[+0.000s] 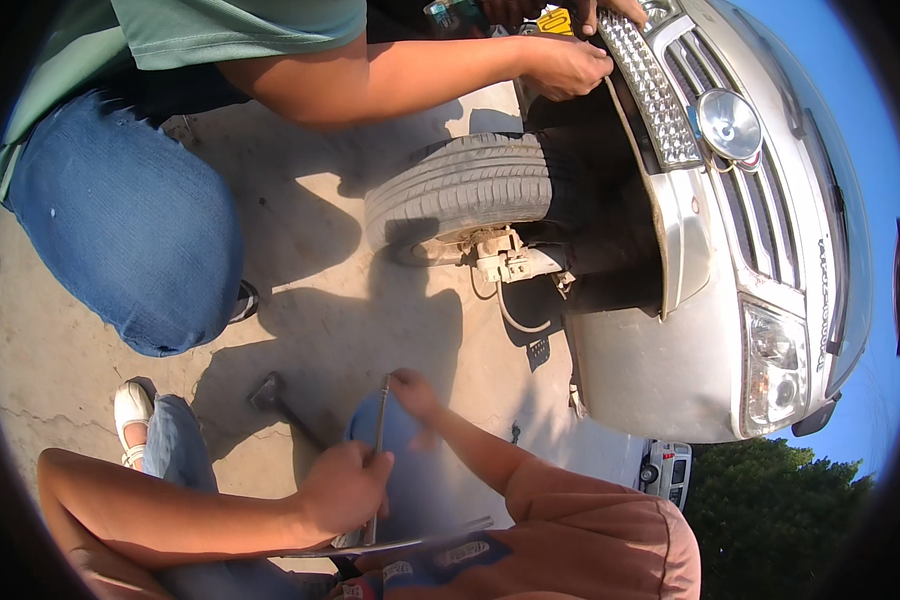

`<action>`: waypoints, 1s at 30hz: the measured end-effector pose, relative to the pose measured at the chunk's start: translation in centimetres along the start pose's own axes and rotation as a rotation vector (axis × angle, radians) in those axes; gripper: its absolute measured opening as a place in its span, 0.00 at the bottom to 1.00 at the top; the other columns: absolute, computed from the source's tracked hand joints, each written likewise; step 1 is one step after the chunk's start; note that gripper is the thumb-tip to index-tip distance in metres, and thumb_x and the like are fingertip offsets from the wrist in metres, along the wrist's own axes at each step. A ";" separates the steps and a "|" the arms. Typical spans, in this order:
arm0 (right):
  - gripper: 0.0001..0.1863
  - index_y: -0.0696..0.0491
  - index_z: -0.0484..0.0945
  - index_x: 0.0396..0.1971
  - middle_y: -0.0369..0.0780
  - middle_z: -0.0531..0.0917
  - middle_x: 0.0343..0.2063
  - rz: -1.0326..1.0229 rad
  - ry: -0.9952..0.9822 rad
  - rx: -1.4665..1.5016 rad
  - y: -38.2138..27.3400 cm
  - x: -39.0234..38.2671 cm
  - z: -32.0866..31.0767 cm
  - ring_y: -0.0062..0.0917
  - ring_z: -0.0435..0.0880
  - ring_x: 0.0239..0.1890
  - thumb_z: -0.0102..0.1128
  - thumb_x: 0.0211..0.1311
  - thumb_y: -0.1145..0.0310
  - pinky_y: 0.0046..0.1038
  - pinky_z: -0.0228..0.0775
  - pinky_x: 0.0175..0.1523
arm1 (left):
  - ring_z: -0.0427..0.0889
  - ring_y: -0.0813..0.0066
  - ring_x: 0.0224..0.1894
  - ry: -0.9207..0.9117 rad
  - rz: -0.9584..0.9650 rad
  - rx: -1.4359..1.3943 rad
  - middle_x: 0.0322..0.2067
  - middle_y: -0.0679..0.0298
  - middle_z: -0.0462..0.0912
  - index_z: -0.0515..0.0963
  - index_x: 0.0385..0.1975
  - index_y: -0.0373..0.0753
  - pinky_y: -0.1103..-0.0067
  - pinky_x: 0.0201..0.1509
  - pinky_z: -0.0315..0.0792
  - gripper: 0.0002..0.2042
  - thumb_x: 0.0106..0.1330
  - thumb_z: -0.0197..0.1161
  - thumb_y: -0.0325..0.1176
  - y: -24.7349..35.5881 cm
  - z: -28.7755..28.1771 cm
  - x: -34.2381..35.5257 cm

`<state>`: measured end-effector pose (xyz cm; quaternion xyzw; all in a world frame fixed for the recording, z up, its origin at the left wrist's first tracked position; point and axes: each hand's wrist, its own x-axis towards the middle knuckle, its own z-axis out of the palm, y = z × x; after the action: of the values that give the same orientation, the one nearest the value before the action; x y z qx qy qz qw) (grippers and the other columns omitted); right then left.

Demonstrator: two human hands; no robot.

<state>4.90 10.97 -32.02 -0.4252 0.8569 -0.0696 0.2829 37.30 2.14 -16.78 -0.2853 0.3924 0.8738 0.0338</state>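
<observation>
Between my two hands stands a thin metal rod point(380, 425). My left hand point(348, 490) is wrapped round its middle, thumb uppermost. The fingertips of my right hand point(417, 396) pinch the rod's top end; this hand is slightly blurred. Below my left hand a second, longer metal bar point(440, 532) lies slantwise across my lap. Whether the two pieces are joined I cannot tell. Beyond my left hand a hammer-like tool point(267, 391) with a dark handle rests on the ground. A blue-clad knee point(410, 485) shows behind the rod.
A silver car point(660, 375) appears turned sideways at the right, its tyre point(470, 190) resting by a dark opening. A co-worker in jeans point(130, 230) has a hand point(568, 68) at a panel edge near the light bar point(650, 90). A white shoe point(132, 415) is at left.
</observation>
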 end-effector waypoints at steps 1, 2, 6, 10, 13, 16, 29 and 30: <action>0.19 0.57 0.82 0.34 0.47 0.84 0.29 0.003 0.012 -0.009 -0.3 -0.1 -0.1 0.33 0.83 0.34 0.59 0.56 0.54 0.31 0.72 0.41 | 0.79 0.69 0.20 -0.002 0.012 -0.005 0.16 0.58 0.78 0.73 0.31 0.27 0.73 0.25 0.70 0.17 0.69 0.48 0.39 0.1 0.0 0.0; 0.19 0.57 0.82 0.34 0.47 0.84 0.29 -0.004 0.024 -0.013 -0.1 -0.2 -0.1 0.33 0.83 0.33 0.59 0.56 0.54 0.31 0.72 0.41 | 0.79 0.69 0.20 0.005 0.029 -0.005 0.16 0.58 0.78 0.73 0.31 0.27 0.73 0.25 0.70 0.17 0.69 0.48 0.39 0.3 0.0 -0.1; 0.19 0.57 0.82 0.34 0.47 0.84 0.28 0.014 0.061 -0.012 -0.2 -1.3 -0.7 0.33 0.83 0.33 0.59 0.56 0.55 0.31 0.72 0.41 | 0.79 0.68 0.20 -0.001 0.066 -0.001 0.16 0.58 0.78 0.73 0.31 0.27 0.73 0.26 0.71 0.18 0.69 0.47 0.39 0.9 0.2 -0.2; 0.19 0.57 0.82 0.34 0.47 0.84 0.29 0.000 0.070 -0.010 -0.8 -1.2 -0.6 0.34 0.83 0.33 0.59 0.56 0.55 0.31 0.72 0.41 | 0.78 0.69 0.19 0.023 0.068 -0.023 0.15 0.58 0.78 0.74 0.31 0.27 0.73 0.27 0.71 0.18 0.69 0.47 0.39 0.8 0.2 -0.4; 0.19 0.57 0.82 0.34 0.47 0.84 0.29 0.012 0.097 -0.059 -1.0 -1.4 -0.7 0.35 0.83 0.33 0.59 0.56 0.54 0.31 0.72 0.41 | 0.78 0.69 0.19 -0.003 0.091 -0.018 0.16 0.59 0.78 0.74 0.32 0.27 0.72 0.27 0.71 0.18 0.69 0.47 0.39 0.6 0.0 0.0; 0.20 0.57 0.82 0.34 0.48 0.84 0.30 0.064 0.044 -0.099 -2.3 -1.2 -0.9 0.35 0.83 0.33 0.59 0.56 0.54 0.31 0.72 0.41 | 0.67 0.79 0.12 -0.015 0.060 -0.050 0.15 0.64 0.73 0.72 0.36 0.31 0.80 0.15 0.61 0.15 0.71 0.48 0.39 1.4 -0.3 -1.0; 0.22 0.57 0.83 0.33 0.49 0.83 0.31 0.046 0.044 -0.066 -3.6 -0.6 -0.1 0.40 0.83 0.35 0.59 0.54 0.50 0.34 0.72 0.42 | 0.66 0.80 0.12 -0.030 0.076 -0.157 0.16 0.65 0.73 0.72 0.37 0.31 0.81 0.15 0.60 0.15 0.71 0.48 0.39 1.4 -0.8 -1.8; 0.22 0.57 0.83 0.33 0.49 0.83 0.31 0.036 0.043 -0.080 -2.9 -0.2 0.1 0.41 0.83 0.35 0.59 0.54 0.50 0.34 0.72 0.42 | 0.66 0.80 0.12 -0.026 0.075 -0.154 0.16 0.65 0.73 0.72 0.38 0.31 0.81 0.15 0.61 0.15 0.71 0.48 0.39 1.5 -0.7 -1.9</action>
<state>7.07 9.33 -31.02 -0.4192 0.8724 -0.0395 0.2484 38.78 0.89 -15.21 -0.2609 0.3338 0.9057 -0.0162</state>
